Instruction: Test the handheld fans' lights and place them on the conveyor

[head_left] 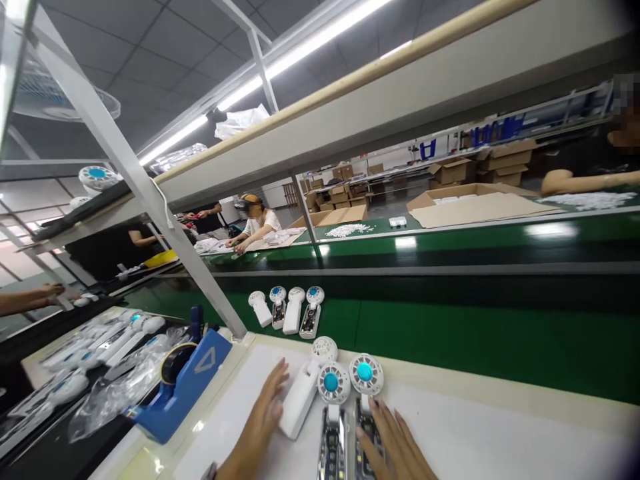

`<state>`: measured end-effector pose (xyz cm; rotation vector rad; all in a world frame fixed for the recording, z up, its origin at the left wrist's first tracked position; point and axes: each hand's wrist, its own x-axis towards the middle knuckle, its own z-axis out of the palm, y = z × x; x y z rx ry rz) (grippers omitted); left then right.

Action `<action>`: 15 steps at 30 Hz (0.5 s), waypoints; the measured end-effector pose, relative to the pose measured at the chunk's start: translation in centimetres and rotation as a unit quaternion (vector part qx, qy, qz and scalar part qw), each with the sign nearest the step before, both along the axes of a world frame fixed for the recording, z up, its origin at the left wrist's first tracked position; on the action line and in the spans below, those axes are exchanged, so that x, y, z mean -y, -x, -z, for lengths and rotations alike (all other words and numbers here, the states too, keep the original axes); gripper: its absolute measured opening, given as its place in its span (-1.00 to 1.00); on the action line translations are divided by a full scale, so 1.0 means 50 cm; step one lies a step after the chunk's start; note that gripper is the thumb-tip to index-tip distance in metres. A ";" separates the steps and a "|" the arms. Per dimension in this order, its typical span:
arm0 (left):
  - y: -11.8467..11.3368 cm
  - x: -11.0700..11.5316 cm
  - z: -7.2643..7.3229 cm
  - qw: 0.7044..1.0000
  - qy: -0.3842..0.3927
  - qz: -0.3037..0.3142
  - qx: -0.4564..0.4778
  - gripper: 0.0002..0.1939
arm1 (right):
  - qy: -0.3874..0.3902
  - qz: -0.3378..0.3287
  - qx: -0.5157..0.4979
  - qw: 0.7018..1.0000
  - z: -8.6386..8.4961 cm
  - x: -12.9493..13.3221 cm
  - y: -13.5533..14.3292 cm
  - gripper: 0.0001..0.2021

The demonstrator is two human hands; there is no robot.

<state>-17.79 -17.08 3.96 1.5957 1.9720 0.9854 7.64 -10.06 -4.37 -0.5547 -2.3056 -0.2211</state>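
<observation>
Three small white handheld fans are on the white work surface in front of me. The left one (pixel 301 400) lies with its plain white back up; my left hand (pixel 263 420) is beside it, fingers apart and holding nothing. The middle fan (pixel 333 413) has a blue centre and an open handle with a circuit board showing. The right fan (pixel 367 377) looks the same, and my right hand (pixel 393 440) rests over its handle with fingers spread. Several more fans (pixel 293 311) stand in a row on the green belt beyond.
A blue tape dispenser (pixel 183 387) sits at the left, near a metal post (pixel 135 173). Further left are bagged fans (pixel 115 353). Across the green belt (pixel 450 333), people work beside cardboard boxes (pixel 470 207) and white parts (pixel 349 230). A shelf beam crosses overhead.
</observation>
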 end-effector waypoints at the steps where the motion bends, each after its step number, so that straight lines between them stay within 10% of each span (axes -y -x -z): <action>1: -0.014 0.029 0.007 0.998 -0.012 0.044 -0.047 -0.29 | -0.013 -0.015 -0.004 1.000 -0.005 0.006 0.008 -0.36; 8: -0.077 0.020 0.080 0.929 -0.032 0.190 -0.316 -0.12 | -0.049 -0.002 -0.071 0.996 0.029 0.034 0.051 -0.60; 15: -0.178 -0.249 0.059 0.960 -0.083 0.141 -0.227 -0.38 | 0.152 0.045 0.047 0.986 -0.056 -0.193 -0.020 -0.59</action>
